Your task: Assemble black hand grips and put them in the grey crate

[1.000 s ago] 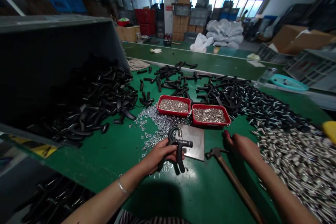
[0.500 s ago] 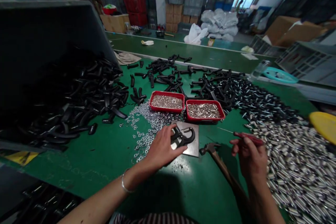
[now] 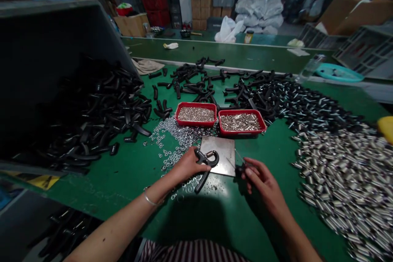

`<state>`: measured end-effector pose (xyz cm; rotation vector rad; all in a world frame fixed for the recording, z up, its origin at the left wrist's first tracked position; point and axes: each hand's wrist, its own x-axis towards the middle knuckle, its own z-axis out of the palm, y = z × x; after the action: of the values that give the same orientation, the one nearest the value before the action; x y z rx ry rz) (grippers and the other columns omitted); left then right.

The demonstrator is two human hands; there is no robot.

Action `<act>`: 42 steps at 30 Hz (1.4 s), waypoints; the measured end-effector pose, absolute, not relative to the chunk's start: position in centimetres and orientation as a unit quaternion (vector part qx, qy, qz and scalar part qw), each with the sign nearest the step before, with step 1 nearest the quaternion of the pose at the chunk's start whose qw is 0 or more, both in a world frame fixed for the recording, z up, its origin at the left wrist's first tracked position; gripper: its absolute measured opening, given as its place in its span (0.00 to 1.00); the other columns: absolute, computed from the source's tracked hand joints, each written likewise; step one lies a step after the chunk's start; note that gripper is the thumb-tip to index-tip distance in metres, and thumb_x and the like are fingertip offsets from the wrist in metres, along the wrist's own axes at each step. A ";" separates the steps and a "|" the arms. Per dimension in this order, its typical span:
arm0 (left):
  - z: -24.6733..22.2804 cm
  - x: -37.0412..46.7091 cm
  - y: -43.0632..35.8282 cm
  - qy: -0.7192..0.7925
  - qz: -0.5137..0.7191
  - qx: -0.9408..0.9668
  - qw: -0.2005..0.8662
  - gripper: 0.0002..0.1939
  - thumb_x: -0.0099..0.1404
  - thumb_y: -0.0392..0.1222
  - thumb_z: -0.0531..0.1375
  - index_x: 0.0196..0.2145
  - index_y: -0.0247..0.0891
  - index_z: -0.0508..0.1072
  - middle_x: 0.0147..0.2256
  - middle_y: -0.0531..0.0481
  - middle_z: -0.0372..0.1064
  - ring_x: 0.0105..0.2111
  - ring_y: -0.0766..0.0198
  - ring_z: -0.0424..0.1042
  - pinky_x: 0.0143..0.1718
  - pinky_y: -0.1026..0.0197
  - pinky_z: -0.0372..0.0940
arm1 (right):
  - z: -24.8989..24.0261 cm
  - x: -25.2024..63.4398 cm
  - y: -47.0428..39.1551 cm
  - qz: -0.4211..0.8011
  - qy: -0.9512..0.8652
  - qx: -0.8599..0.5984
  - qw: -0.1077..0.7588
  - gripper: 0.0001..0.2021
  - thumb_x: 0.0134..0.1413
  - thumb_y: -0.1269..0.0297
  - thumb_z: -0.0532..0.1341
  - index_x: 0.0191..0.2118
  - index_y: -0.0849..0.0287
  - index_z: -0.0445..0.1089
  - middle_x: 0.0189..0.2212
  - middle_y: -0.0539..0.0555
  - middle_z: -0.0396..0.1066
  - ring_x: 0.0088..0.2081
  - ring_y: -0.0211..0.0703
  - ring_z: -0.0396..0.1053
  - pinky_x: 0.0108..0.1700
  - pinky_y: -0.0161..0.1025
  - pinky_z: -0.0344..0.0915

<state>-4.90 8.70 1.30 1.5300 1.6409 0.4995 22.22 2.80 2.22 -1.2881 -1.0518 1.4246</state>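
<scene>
My left hand is closed on a black hand grip strengthener, holding it over the left edge of a square metal plate. The strengthener has a coil spring inside its hooked end, and one handle points down toward me. My right hand is closed, right of the plate, around an awl whose thin shaft points up and left; its handle is hidden by the fingers. The dark hammer head shows beside those fingertips, its handle hidden behind the hand.
Two red trays of small metal parts stand behind the plate. Loose metal rings lie to the left. Heaped springs and black spring pieces cover the right. A tipped bin spills black handles at left.
My right hand has come left with the awl, close to the plate's right edge. My left hand has shifted slightly left and down with the strengthener, turning it. The view has shifted.
</scene>
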 end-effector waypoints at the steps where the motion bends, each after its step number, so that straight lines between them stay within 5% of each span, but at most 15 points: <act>1: 1.3 -5.1 8.8 0.648 0.210 0.585 0.441 0.45 0.42 0.53 0.75 0.53 0.33 0.63 0.35 0.48 0.70 0.36 0.54 0.72 0.35 0.57 0.65 | 2.4 22.0 2.6 0.572 -0.451 -0.533 0.431 0.20 0.58 0.53 0.64 0.53 0.56 0.68 0.29 0.49 0.71 0.25 0.36 0.65 0.25 0.33 0.61; 6: 3.0 -4.9 8.1 0.579 0.287 0.519 0.559 0.25 0.51 0.49 0.71 0.41 0.35 0.66 0.32 0.50 0.71 0.32 0.60 0.73 0.30 0.61 0.66 | 3.9 20.6 1.9 0.491 -0.566 -0.564 0.347 0.18 0.61 0.51 0.60 0.49 0.58 0.73 0.27 0.50 0.71 0.29 0.40 0.70 0.31 0.35 0.63; 11: 4.5 -3.2 7.5 0.519 0.357 0.521 0.577 0.16 0.61 0.49 0.64 0.42 0.36 0.68 0.33 0.49 0.72 0.32 0.60 0.75 0.30 0.60 0.69 | 5.7 19.1 1.6 0.389 -0.653 -0.565 0.321 0.18 0.64 0.55 0.57 0.51 0.57 0.75 0.29 0.52 0.75 0.29 0.42 0.70 0.34 0.36 0.64; 27: 5.1 -1.3 6.6 0.504 0.400 0.426 0.635 0.20 0.61 0.54 0.65 0.41 0.36 0.68 0.33 0.49 0.74 0.27 0.65 0.75 0.23 0.68 0.65 | 6.2 19.6 1.2 0.348 -0.646 -0.586 0.344 0.17 0.63 0.54 0.57 0.48 0.58 0.77 0.28 0.53 0.75 0.26 0.42 0.69 0.32 0.36 0.64; 36: 4.4 -1.7 6.3 0.489 0.382 0.506 0.599 0.17 0.61 0.51 0.65 0.41 0.36 0.70 0.34 0.50 0.74 0.32 0.62 0.75 0.36 0.61 0.69 | 6.6 20.7 1.3 0.342 -0.698 -0.565 0.278 0.16 0.65 0.57 0.55 0.50 0.54 0.76 0.36 0.55 0.78 0.33 0.46 0.73 0.38 0.40 0.67; 40: 4.5 -1.9 5.7 0.536 0.340 0.611 0.473 0.13 0.62 0.48 0.64 0.40 0.37 0.72 0.30 0.51 0.72 0.30 0.62 0.72 0.34 0.60 0.68 | 7.3 21.2 1.3 0.315 -0.743 -0.526 0.270 0.16 0.63 0.58 0.58 0.54 0.50 0.75 0.43 0.58 0.77 0.44 0.52 0.73 0.49 0.48 0.66; 42: 5.3 -2.1 5.5 0.530 0.347 0.676 0.378 0.11 0.65 0.47 0.62 0.41 0.38 0.73 0.34 0.49 0.73 0.33 0.60 0.73 0.38 0.57 0.68 | 7.1 20.7 0.9 0.370 -0.683 -0.534 0.334 0.16 0.61 0.55 0.60 0.52 0.52 0.75 0.36 0.57 0.76 0.36 0.48 0.73 0.41 0.44 0.69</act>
<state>-2.10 5.52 5.28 1.7269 1.3553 0.8860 20.70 0.92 7.11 -1.3943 -1.7834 0.9666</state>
